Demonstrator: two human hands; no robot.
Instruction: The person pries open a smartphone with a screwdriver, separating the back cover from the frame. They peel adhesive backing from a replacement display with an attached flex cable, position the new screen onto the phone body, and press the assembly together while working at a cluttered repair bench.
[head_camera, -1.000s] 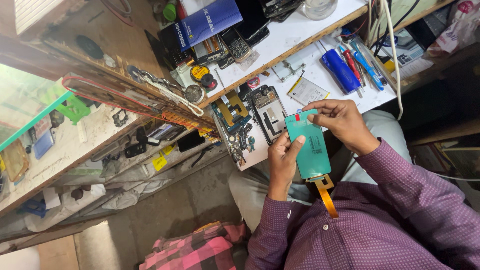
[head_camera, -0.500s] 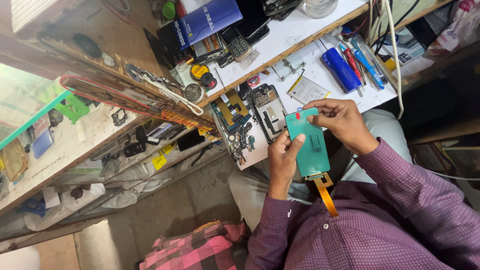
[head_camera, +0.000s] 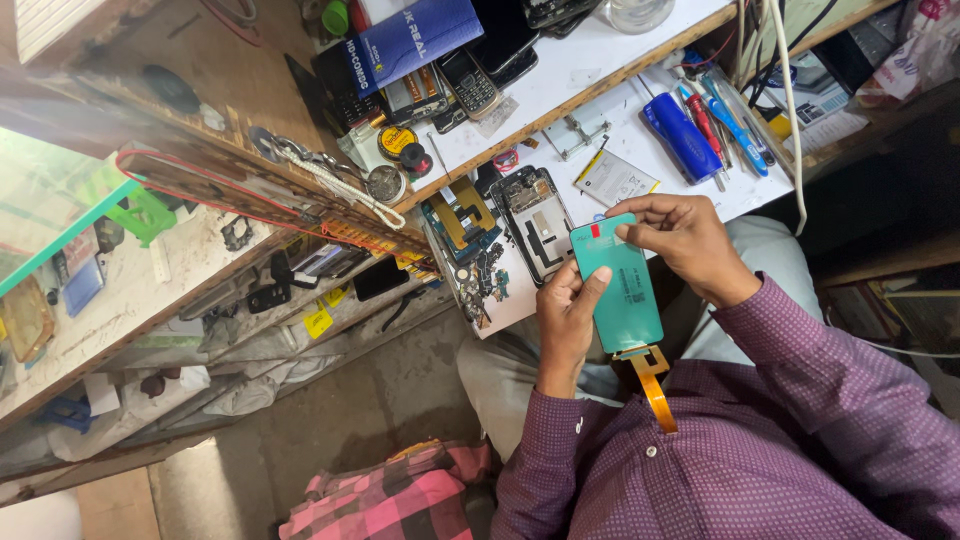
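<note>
Fingertips (head_camera: 622, 232) of the right hand (head_camera: 685, 243) pinch the top edge near the red pull tab (head_camera: 596, 230) on the flat teal phone display panel with an orange ribbon cable (head_camera: 617, 284), held just beside the opened phone frame (head_camera: 534, 223); left hand (head_camera: 567, 318) grips its side. Looks like film-peeling stage, so a steady, gentle pull seems needed.

Glossy teal panel (head_camera: 617, 283), matt white worktop (head_camera: 610, 75)

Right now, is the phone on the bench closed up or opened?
Opened: the phone lies back cover off, inner frame exposed, beside loose circuit boards.
</note>
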